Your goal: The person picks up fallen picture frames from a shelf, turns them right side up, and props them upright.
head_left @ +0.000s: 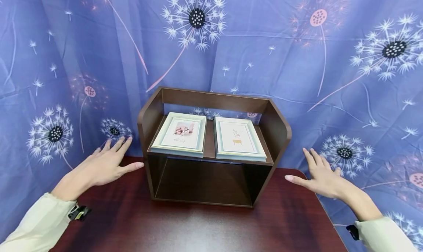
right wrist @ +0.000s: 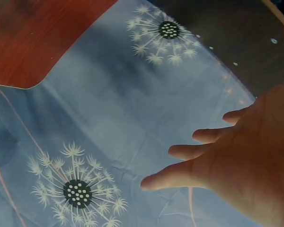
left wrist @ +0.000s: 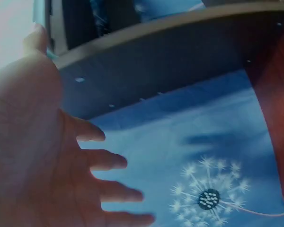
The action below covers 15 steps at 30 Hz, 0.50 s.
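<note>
Two pale framed pictures lie flat on the upper shelf of a dark brown desktop shelf (head_left: 206,202). The left picture frame (head_left: 180,134) shows pink flowers; the right picture frame (head_left: 238,138) has a plant in a yellow pot. My left hand (head_left: 105,164) hovers beside the shelf's left side, fingers spread, thumb toward the panel. On the other side my right hand (head_left: 322,175) is held with fingers extended, apart from the right panel. Both wrist views show the left palm (left wrist: 28,142) and right palm (right wrist: 246,165) holding nothing.
The shelf stands on a dark red wooden table (head_left: 198,230), whose right edge is rounded at the back corner. A blue curtain (head_left: 257,61) with dandelion prints hangs behind and at both sides. The shelf's lower compartment (head_left: 201,180) faces forward.
</note>
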### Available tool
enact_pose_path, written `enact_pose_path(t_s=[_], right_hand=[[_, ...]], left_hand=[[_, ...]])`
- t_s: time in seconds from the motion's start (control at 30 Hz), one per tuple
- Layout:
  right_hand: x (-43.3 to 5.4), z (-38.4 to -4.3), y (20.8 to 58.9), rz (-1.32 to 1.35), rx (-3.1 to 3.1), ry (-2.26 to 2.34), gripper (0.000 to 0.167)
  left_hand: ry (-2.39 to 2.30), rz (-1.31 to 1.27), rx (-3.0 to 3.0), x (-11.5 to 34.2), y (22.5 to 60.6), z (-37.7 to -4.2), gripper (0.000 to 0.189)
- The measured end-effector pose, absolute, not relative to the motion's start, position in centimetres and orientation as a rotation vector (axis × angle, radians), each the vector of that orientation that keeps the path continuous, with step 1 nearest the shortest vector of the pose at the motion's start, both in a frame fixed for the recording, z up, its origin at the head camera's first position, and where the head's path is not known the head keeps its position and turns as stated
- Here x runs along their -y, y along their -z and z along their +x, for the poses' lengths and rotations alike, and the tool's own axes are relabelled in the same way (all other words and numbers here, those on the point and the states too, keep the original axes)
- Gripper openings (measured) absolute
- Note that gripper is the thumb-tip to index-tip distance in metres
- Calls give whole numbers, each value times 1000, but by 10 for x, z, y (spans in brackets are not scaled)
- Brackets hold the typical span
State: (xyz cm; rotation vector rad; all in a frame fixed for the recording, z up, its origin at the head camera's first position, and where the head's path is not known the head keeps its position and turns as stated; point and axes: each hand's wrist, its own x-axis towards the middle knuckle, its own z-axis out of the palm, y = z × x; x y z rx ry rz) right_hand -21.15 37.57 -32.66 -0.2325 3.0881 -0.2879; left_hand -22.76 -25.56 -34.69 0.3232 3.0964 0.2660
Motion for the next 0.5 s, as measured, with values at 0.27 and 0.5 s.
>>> enact_pose_path(t_s=[0.27,0.5], right_hand=[[-369,-201,313,-451,-3113,461,114],[-357,-184,298,-445,-3120,567,115]], left_hand=[[-232,465,-3130,239,329,-206,105],[-278,662,-3133,224,317,-190,81]])
